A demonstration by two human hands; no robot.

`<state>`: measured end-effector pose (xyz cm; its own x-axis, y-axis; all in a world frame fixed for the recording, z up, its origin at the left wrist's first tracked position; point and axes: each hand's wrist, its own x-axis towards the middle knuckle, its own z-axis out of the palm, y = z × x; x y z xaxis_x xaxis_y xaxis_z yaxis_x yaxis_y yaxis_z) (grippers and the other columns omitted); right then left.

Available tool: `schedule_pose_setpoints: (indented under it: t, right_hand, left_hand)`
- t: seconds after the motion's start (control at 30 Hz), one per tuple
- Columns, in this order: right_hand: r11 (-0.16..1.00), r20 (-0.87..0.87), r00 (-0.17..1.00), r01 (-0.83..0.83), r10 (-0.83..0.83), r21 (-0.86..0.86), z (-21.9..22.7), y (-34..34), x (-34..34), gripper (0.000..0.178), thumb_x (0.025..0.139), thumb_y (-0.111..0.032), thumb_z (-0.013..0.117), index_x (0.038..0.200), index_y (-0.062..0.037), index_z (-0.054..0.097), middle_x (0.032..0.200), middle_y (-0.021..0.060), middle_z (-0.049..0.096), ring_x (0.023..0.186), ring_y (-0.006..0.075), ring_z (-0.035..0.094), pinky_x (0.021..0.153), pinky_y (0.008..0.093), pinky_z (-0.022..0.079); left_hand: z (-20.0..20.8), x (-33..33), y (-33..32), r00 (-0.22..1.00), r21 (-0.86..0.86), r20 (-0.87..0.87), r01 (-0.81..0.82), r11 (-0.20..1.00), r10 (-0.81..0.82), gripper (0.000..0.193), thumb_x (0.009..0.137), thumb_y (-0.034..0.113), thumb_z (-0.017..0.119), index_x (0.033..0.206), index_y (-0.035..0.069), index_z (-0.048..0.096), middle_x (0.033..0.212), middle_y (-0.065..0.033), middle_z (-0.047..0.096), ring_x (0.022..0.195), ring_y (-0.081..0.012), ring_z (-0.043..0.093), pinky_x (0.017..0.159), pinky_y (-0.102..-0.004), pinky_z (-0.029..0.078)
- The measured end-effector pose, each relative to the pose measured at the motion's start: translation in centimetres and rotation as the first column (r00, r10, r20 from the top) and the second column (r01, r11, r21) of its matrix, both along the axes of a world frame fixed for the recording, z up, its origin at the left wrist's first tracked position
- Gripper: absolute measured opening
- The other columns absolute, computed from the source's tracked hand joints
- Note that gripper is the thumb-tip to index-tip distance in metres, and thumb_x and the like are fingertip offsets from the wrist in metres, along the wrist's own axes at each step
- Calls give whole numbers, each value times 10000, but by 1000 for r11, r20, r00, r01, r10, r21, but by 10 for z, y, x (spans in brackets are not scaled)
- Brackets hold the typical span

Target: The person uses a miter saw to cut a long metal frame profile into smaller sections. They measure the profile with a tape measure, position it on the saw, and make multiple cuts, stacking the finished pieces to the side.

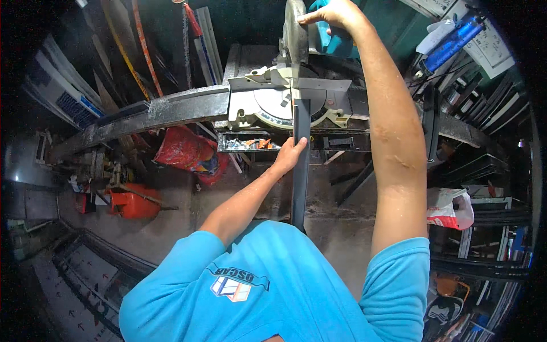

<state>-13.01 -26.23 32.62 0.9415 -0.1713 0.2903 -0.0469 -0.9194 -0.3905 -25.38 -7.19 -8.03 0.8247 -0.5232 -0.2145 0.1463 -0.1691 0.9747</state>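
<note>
A miter saw [273, 105] with a round base stands on the bench, its blade and guard [295, 34] raised. My right hand [336, 16] is up at the saw's teal handle [333, 43], fingers closed round it; part of the grip is hidden behind the hand. My left hand [292, 155] grips a long dark metal profile [301, 188] below the saw. The profile runs from the saw table toward my body, its far end lying on the round base near the blade's line.
A long metal rail [165, 112] extends left from the saw. Under the bench are a tray of small scraps [250, 142] and a red bag [191, 151]. An orange container [135, 200] sits on the left floor. Racks of profiles [484, 214] and a white-red bag [450, 208] stand right.
</note>
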Motion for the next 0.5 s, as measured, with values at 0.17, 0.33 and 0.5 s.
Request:
schedule_pose_setpoints:
  t: [0.17, 0.33, 0.5]
  right_hand:
    - [981, 116, 977, 165, -177, 106, -31, 5, -12, 1157, 514, -348, 1001, 1478, -22, 451, 1194, 264, 699, 1059, 322, 703, 887, 435, 574]
    - [944, -15, 988, 150, -152, 293, -17, 20, -42, 1123, 538, -359, 993, 1459, 0, 460, 1258, 286, 674, 1193, 399, 657, 981, 436, 543]
    - [973, 128, 982, 108, -136, 205, -38, 18, -46, 1106, 557, -356, 985, 1454, 12, 453, 1277, 294, 662, 1217, 414, 641, 999, 443, 533]
  left_hand:
    - [17, -5, 5, 1000, 23, 16, 13, 1000, -14, 573, 1045, 525, 542, 1170, -32, 598, 1005, -124, 666, 920, -217, 644, 831, -398, 510]
    - [26, -6, 4, 999, 55, 38, 26, 998, -28, 589, 1049, 530, 529, 1182, -40, 592, 1026, -137, 661, 955, -233, 641, 859, -413, 503]
    - [19, -4, 5, 998, 45, 61, 29, 999, -32, 594, 1050, 530, 519, 1180, -46, 589, 1034, -158, 655, 987, -253, 632, 878, -418, 492]
